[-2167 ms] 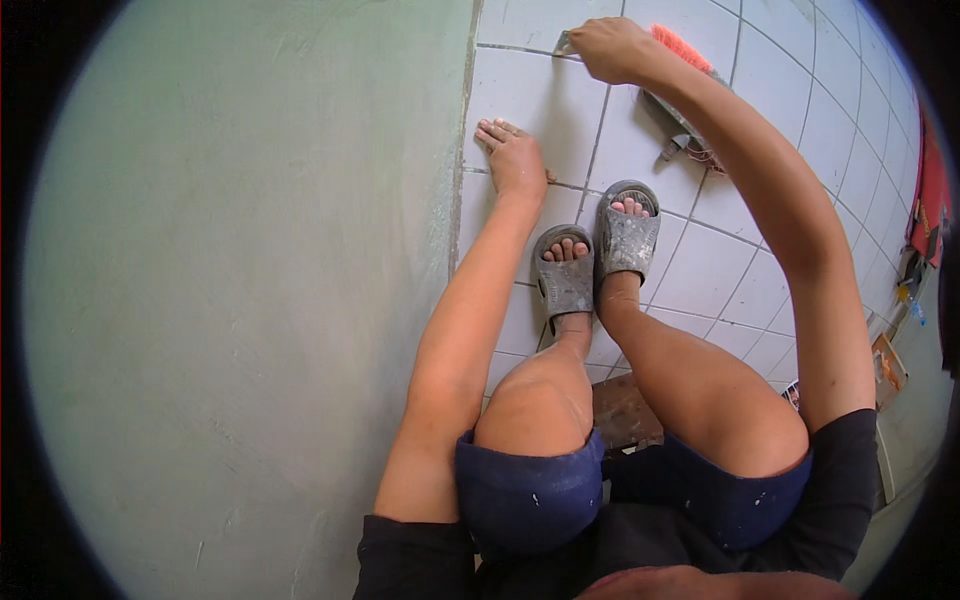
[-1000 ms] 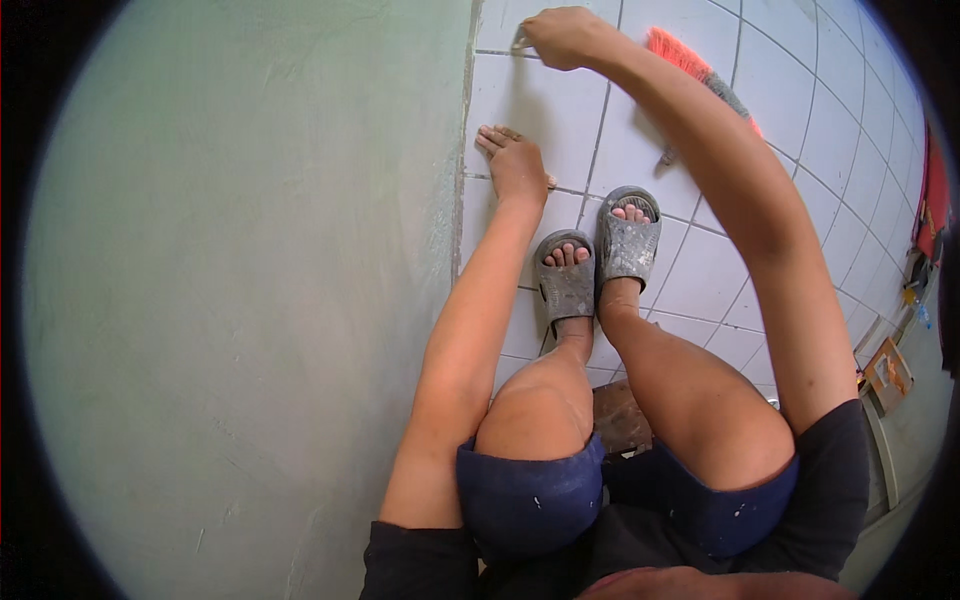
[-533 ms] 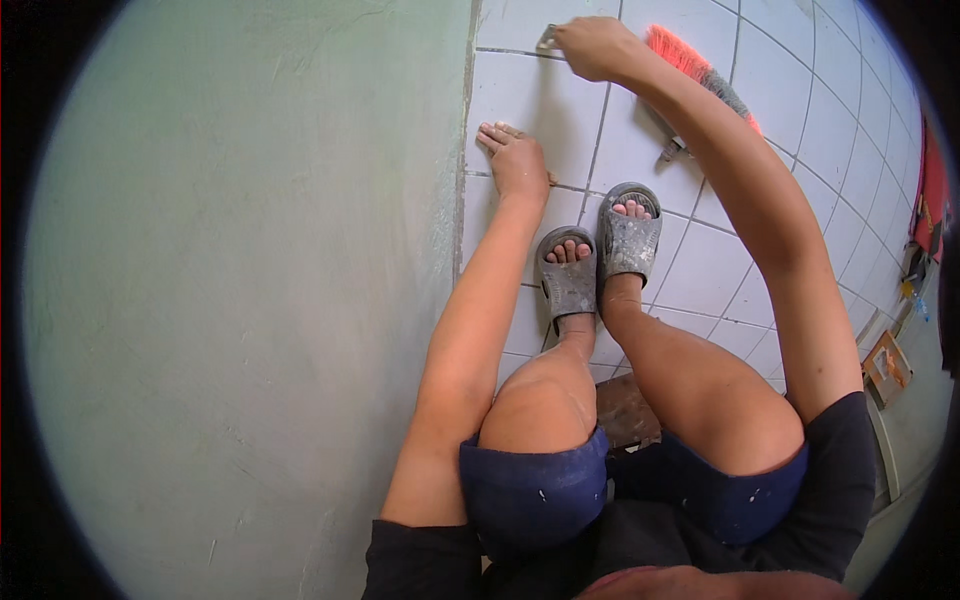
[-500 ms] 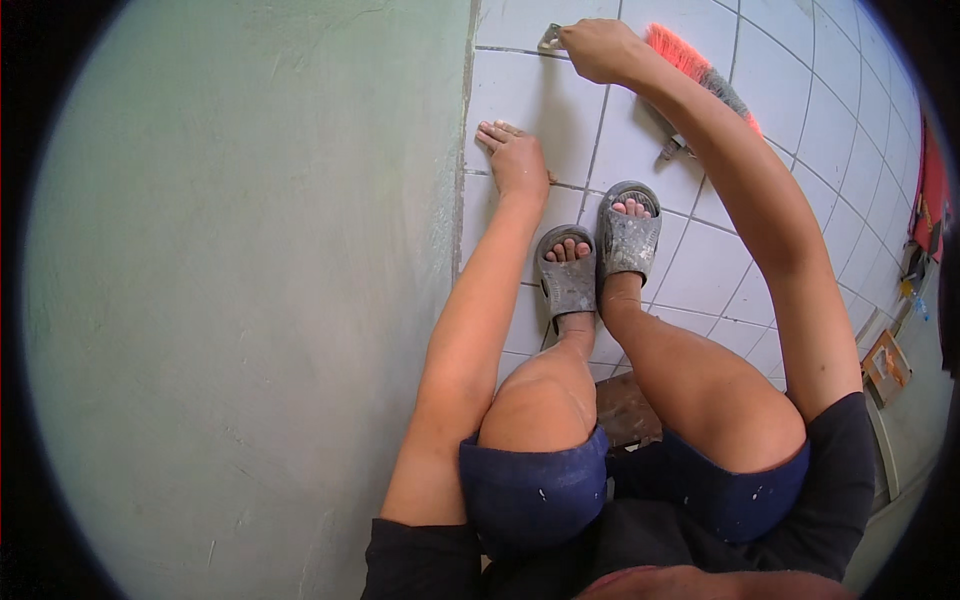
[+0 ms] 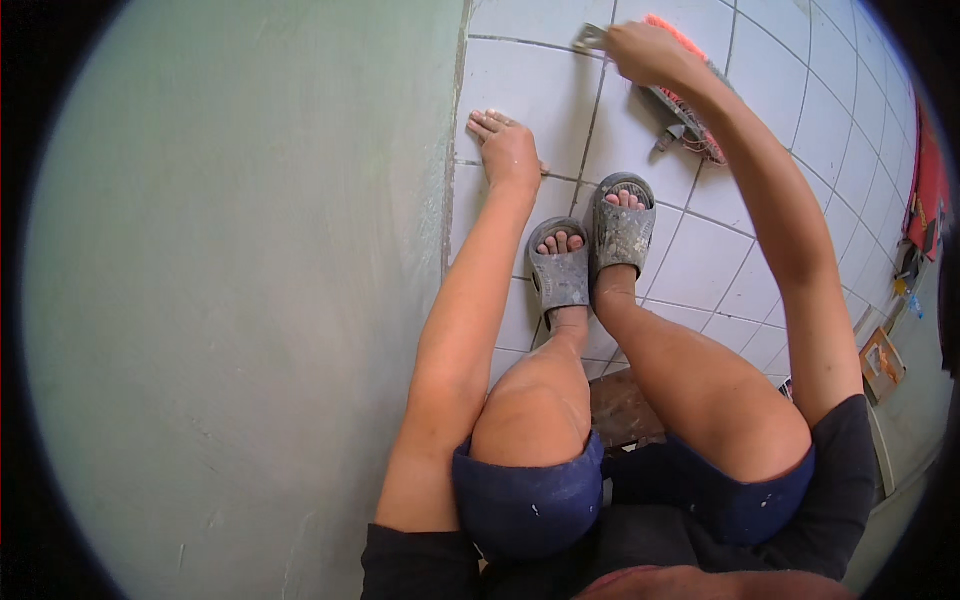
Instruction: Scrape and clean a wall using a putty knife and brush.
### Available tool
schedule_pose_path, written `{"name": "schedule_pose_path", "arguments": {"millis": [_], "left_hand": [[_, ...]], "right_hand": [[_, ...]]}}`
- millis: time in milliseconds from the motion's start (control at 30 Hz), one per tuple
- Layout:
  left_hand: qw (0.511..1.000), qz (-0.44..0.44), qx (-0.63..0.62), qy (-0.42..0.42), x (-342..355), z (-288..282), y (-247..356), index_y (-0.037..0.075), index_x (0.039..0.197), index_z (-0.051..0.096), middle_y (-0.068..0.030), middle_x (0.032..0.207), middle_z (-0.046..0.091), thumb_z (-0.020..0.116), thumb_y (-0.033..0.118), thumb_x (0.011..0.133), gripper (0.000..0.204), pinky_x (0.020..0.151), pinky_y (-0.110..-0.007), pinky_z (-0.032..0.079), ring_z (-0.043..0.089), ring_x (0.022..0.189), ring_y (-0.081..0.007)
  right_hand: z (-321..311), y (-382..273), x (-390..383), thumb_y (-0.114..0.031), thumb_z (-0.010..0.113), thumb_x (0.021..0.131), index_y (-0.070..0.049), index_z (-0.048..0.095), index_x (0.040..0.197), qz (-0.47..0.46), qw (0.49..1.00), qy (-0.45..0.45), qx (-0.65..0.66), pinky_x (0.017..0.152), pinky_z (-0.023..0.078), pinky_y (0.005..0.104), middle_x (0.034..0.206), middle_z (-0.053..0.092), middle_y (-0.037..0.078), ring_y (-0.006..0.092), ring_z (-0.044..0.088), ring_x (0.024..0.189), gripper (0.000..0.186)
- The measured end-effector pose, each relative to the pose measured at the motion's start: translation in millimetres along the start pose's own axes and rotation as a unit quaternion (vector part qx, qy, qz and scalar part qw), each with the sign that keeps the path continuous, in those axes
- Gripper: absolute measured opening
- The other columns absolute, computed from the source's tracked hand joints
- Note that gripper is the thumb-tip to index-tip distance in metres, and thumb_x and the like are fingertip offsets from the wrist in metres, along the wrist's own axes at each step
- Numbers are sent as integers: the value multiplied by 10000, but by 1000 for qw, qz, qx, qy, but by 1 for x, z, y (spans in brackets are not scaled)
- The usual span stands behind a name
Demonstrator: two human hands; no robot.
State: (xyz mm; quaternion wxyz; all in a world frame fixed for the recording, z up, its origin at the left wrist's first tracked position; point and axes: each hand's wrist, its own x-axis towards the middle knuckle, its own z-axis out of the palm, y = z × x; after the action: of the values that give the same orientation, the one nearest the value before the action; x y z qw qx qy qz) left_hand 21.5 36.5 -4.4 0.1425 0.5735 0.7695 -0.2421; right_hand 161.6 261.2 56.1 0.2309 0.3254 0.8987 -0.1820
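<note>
One flat tool, gripped in the right hand, is now farther from the wall at a tile seam, suggesting an outward working stroke; the left hand rests open on the floor.

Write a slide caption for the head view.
Left hand resting on white floor tiles beside a grey-green wall, right hand gripping a small flat tool near an orange-and-grey brush.

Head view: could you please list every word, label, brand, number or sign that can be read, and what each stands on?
No text can be read.
Grey sandals: any markings too small to read.
Red item at far right: any markings too blurred.
Small grey tool in the right hand: no legible lettering.
</note>
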Motion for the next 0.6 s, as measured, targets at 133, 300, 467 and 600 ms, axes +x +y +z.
{"name": "schedule_pose_path", "arguments": {"millis": [133, 300, 467, 600], "left_hand": [[1000, -7, 6, -20, 4, -6, 4, -240, 1392, 408, -404, 1442, 462, 895, 492, 646, 1154, 1219, -536, 285, 424, 1402, -510], [1000, -9, -6, -24, 5, -5, 3, -244, 1391, 404, -414, 1438, 457, 893, 481, 660, 1140, 1218, -529, 290, 426, 1400, -510], [1000, 1, 5, 7, 6, 3, 0, -248, 1394, 395, -436, 1425, 451, 896, 481, 654, 1153, 1218, -533, 289, 425, 1395, -519], [1000, -5, 5, -5, 7, 4, 3, -251, 1388, 400, -436, 1421, 456, 890, 466, 662, 1132, 1215, -537, 290, 430, 1391, -521]], "right_hand": [[14, 8, -17, 13, 550, 808, 4, 700, 897, 1, 1000, 17, 8, 729, 552, 496, 875, 718, 223, 385, 713, 850, 175], [-2, -17, 46, -39, 560, 851, 20, 718, 976, -27, 999, 41, 14, 795, 579, 470, 1000, 737, 219, 382, 720, 940, 211], [-14, 4, 17, -56, 566, 853, 7, 728, 989, -13, 1000, -5, 3, 819, 574, 479, 1001, 739, 218, 383, 721, 934, 220], [1, 8, 6, -68, 575, 849, -11, 734, 995, -12, 1000, 25, 1, 804, 576, 483, 990, 743, 207, 379, 722, 925, 224]]}}
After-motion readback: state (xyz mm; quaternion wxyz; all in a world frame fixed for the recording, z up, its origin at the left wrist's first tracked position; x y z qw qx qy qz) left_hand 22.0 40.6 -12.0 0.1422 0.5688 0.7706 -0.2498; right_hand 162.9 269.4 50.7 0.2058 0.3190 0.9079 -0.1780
